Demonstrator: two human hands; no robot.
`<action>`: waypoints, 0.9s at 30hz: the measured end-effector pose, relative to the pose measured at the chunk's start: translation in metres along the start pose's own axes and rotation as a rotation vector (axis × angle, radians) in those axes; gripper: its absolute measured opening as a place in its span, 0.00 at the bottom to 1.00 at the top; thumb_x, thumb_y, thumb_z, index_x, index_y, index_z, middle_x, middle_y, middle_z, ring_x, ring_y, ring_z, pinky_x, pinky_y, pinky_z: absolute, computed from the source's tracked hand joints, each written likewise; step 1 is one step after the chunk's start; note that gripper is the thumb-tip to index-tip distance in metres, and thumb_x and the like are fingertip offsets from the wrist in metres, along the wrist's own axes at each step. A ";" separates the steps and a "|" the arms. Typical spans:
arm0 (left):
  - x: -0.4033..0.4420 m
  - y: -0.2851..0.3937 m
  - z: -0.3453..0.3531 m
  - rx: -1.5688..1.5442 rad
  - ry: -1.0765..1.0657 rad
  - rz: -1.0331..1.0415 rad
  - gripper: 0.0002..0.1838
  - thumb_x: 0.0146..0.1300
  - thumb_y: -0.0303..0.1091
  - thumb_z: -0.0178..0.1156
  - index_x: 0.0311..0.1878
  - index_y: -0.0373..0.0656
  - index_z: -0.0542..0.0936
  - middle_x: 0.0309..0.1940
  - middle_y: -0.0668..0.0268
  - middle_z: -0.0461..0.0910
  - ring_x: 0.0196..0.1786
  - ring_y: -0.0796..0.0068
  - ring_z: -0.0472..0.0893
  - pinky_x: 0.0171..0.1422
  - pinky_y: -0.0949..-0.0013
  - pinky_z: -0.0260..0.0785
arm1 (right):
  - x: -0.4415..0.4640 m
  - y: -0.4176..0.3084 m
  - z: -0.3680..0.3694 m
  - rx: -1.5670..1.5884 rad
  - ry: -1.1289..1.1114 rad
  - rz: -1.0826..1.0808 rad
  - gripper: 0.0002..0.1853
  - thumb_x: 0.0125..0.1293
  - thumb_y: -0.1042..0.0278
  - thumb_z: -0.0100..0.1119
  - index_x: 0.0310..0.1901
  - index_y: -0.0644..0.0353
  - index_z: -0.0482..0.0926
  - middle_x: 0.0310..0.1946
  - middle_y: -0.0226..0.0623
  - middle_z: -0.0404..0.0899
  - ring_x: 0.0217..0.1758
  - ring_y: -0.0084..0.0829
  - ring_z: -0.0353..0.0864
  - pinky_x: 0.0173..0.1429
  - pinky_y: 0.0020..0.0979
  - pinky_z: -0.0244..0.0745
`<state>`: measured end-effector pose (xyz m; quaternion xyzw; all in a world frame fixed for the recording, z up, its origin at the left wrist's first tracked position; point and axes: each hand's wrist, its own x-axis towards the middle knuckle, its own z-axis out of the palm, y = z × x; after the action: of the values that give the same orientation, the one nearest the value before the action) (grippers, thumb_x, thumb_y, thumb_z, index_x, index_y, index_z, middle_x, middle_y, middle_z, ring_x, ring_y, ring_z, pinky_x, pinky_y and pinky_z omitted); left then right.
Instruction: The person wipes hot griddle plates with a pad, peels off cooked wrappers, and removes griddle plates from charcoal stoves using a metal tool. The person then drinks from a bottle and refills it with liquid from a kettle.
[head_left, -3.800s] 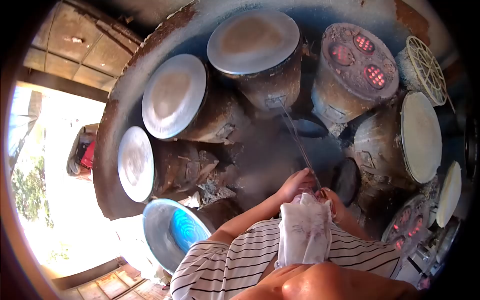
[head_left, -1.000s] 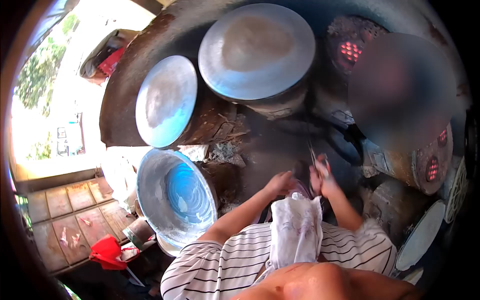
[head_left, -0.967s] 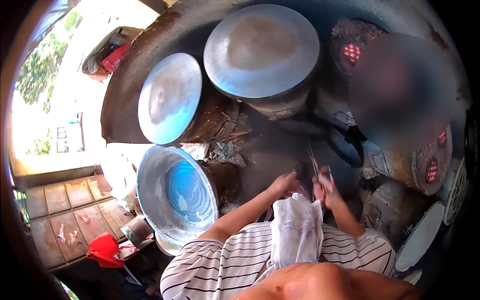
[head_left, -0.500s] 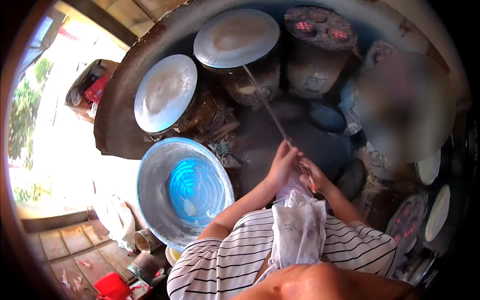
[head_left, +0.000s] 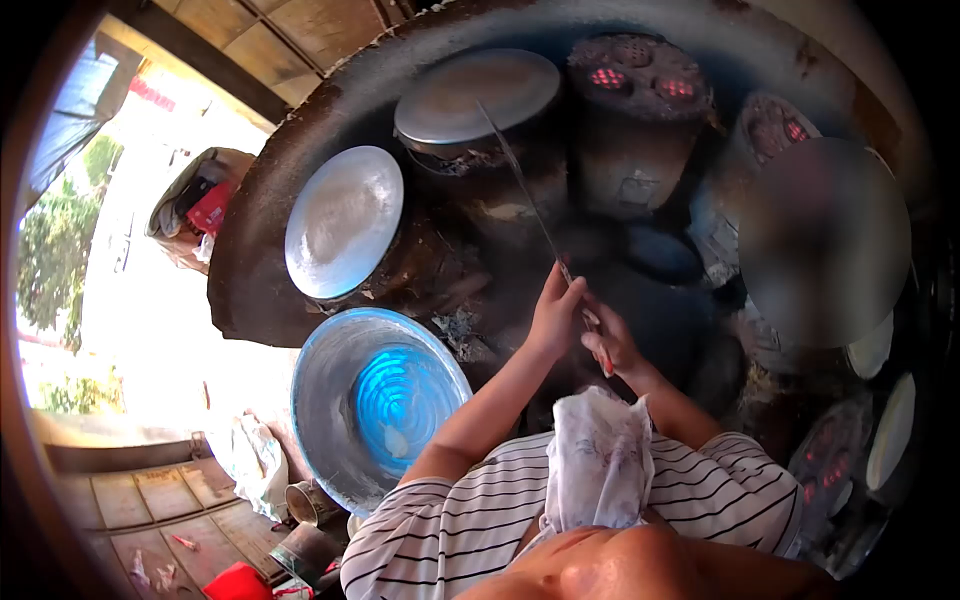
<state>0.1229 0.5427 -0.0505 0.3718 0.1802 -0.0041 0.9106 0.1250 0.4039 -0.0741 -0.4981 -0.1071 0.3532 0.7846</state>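
Observation:
Both my hands grip one long thin metal rod (head_left: 523,183) that slants forward and left from my body. My left hand (head_left: 555,315) is closed around it ahead of my right hand (head_left: 612,348), which is wrapped about the near end. The rod's far end lies over the top face of a round metal plate (head_left: 485,85) on a sooty stove. Whether the tip touches the plate, I cannot tell. Left of that plate, a second round metal plate (head_left: 345,222) rests on another stove.
A large blue-lined basin (head_left: 330,430) stands at my left. Stoves with glowing coals (head_left: 640,85) are at the back right and lower right (head_left: 828,455). A blurred round disc (head_left: 825,245) stands at right. Metal cans (head_left: 305,545) and a white bag (head_left: 250,460) are lower left.
The rod's far end has shifted from the plate's near rim to farther over its top. The whole view has moved slightly, with things appearing lower. Both hands keep their grip.

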 end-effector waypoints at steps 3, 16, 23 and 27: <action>0.076 0.012 -0.026 0.090 0.038 0.067 0.27 0.69 0.27 0.53 0.69 0.48 0.59 0.35 0.71 0.72 0.38 0.80 0.75 0.43 0.75 0.71 | 0.080 0.000 -0.013 0.032 -0.081 -0.099 0.34 0.58 0.69 0.57 0.66 0.70 0.59 0.49 0.30 0.68 0.43 0.15 0.68 0.44 0.18 0.66; 0.159 0.170 0.052 0.262 0.045 0.288 0.12 0.54 0.20 0.55 0.42 0.40 0.73 0.24 0.69 0.74 0.27 0.79 0.74 0.32 0.76 0.66 | 0.190 -0.156 0.058 0.083 -0.082 0.040 0.14 0.52 0.75 0.54 0.42 0.57 0.67 0.24 0.25 0.67 0.19 0.15 0.65 0.21 0.22 0.58; 0.010 0.096 0.111 0.272 -0.107 0.329 0.25 0.56 0.19 0.58 0.58 0.39 0.65 0.34 0.73 0.69 0.37 0.84 0.70 0.42 0.79 0.65 | 0.027 -0.113 0.009 0.107 -0.094 0.083 0.32 0.44 0.70 0.60 0.55 0.61 0.64 0.26 0.28 0.65 0.17 0.19 0.64 0.17 0.21 0.57; -0.077 0.044 0.129 0.224 -0.335 0.039 0.20 0.61 0.25 0.61 0.51 0.41 0.63 0.38 0.71 0.67 0.41 0.84 0.69 0.47 0.78 0.66 | -0.125 -0.135 0.032 0.080 -0.108 0.065 0.35 0.43 0.69 0.63 0.55 0.60 0.60 0.33 0.26 0.62 0.25 0.16 0.61 0.25 0.21 0.58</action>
<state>0.0993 0.4773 0.0900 0.4682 0.0175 -0.0684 0.8808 0.0777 0.3100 0.0801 -0.4498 -0.1187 0.4087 0.7852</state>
